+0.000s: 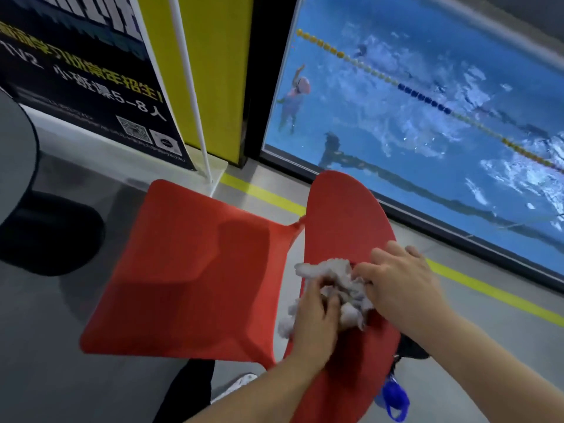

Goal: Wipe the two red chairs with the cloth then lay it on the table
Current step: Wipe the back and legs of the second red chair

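Note:
One red chair (189,270) fills the middle of the view, its seat to the left and its curved backrest (345,215) to the right. A crumpled grey-white cloth (332,285) lies bunched against the backrest. My left hand (314,319) grips the cloth's lower part from below. My right hand (399,279) presses on the cloth's right side, fingers curled into it. A second red chair is not in view.
A round grey table (15,166) with a black base (48,236) stands at the far left. A banner stand (91,80) and yellow pillar (213,71) are behind the chair. A pool window (427,102) runs along the right. A blue bag (395,398) hangs below the backrest.

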Tool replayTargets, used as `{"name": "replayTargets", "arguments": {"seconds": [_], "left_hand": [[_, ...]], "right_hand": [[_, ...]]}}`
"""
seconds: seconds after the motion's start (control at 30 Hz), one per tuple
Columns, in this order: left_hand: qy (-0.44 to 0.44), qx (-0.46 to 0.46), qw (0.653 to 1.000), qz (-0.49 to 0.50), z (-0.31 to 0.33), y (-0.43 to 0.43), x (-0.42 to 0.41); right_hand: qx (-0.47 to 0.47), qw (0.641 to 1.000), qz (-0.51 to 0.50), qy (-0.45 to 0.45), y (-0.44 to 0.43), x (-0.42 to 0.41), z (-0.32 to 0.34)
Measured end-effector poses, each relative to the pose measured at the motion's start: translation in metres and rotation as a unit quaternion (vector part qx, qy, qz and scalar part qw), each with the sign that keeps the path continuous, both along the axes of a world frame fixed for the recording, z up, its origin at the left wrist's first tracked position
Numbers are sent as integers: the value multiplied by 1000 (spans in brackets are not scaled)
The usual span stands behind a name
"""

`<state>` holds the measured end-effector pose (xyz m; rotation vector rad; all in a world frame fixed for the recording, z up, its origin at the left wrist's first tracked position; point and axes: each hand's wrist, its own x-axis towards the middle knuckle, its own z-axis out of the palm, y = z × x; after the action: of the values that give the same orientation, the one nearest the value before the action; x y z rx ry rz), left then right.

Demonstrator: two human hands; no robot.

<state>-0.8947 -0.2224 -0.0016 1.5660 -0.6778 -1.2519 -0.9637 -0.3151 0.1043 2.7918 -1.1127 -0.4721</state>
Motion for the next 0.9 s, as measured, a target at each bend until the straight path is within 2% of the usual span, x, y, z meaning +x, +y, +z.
{"name": "replayTargets", "arguments": {"seconds": [0.03, 0.1, 0.17, 0.23, 0.3, 0.37, 0.43, 0.57, 0.73, 0.9], "left_hand": [[-50, 20, 998, -13, -3, -12, 4], [-133, 79, 983, -103, -8, -36, 9], [-84, 90, 978, -170, -7, -63, 18], [-37, 51, 980, -186, -7, -87, 27], [-75, 37, 983, -166, -12, -107, 29], [-73, 52, 990, -113, -13, -120, 25], [-61, 73, 991, -99, -11, -122, 14], [-79, 62, 986, -130, -11, -103, -2], [-88, 8, 978, -189, -4, -62, -10], [-111, -15, 971, -213, 6, -25, -17]], "right_hand": [[-16, 1000, 7, 11, -8, 3, -3], [-37, 999, 4, 7, -27, 9, -6], [-54, 998, -3, 13, -47, 17, -6], [-61, 998, -6, 16, -69, 26, -5], [-61, 998, 4, 8, -88, 35, -5], [-59, 998, 29, 7, -100, 42, -4], [-61, 996, 47, 46, -103, 44, -2], [-63, 992, 60, 92, -89, 29, 7], [-14, 996, 34, 78, -56, -3, 21], [-7, 999, 25, 43, -10, -32, 29]]}}
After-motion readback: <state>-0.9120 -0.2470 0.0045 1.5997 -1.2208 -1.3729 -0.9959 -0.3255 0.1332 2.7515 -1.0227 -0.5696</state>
